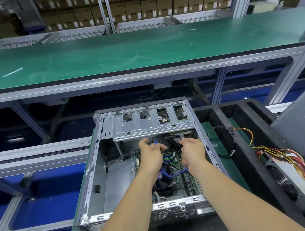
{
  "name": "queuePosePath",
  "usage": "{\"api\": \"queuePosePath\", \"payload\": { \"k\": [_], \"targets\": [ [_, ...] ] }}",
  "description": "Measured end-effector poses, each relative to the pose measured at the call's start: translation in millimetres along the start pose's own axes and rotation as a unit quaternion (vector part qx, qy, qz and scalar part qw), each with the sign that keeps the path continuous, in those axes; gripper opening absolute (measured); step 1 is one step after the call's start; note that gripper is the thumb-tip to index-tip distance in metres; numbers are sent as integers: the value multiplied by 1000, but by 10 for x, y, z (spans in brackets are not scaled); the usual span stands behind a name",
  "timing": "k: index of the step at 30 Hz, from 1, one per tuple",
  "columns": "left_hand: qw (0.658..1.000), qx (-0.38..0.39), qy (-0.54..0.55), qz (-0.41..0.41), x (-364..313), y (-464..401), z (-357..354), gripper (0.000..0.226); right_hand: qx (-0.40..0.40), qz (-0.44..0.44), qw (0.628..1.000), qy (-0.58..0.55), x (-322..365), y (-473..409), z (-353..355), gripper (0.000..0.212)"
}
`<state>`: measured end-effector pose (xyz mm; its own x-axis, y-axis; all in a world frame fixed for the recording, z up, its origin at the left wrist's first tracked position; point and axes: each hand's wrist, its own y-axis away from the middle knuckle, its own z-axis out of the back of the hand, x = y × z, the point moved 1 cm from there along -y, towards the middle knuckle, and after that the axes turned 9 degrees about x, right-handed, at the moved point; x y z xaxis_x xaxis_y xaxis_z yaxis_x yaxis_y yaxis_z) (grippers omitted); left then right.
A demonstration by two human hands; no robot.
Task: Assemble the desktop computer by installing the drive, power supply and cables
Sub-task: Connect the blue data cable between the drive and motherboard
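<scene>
Inside the open computer case (97, 170), a blue data cable (166, 173) is pinched at its connector by the curled left hand (151, 157). A black cable is gripped by the right hand (192, 151) just below the drive (180, 135), presumably for plugging in. The power supply (293, 177) lies well right of the fingers, uninstalled.

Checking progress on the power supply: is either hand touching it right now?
Apart. The head view shows the power supply lying right of the case, while the left hand and right hand work inside the case.
</scene>
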<state>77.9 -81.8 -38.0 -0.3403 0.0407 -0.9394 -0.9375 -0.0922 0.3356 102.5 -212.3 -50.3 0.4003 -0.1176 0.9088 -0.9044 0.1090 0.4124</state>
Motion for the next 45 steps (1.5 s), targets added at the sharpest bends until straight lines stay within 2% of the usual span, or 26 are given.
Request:
{"api": "queuePosePath", "payload": {
  "k": [2,5,16,19,23,27,34,38,45],
  "targets": [
    [1000,-6,5,-19,27,-18,-2,31,-2,1,1000,4,2,6,-4,18],
    [998,-9,-34,-51,33,-8,-1,21,-4,-9,1000,-2,12,8,-7,19],
    [994,-9,-86,-73,76,-48,-15,16,1,-37,999,-22,33,5,-1,20],
    [993,-13,-91,-77,83,-53,-12,16,17,-61,995,-71,64,34,-7,22],
    [992,-29,-91,-83,83,-59,-4,16,60,-105,973,-198,69,82,21,21],
    [991,-19,-102,-83,80,-55,-12,15,86,-104,955,-263,65,110,12,19],
    [993,-11,-97,-72,79,-35,5,23,35,-57,985,-156,33,44,-7,18],
    [992,-2,-107,-66,75,-38,1,27,31,-25,990,-133,-4,12,-6,17],
    [992,-6,-108,-64,79,-45,3,27,36,-17,992,-119,-11,12,2,18]
  ]
}}
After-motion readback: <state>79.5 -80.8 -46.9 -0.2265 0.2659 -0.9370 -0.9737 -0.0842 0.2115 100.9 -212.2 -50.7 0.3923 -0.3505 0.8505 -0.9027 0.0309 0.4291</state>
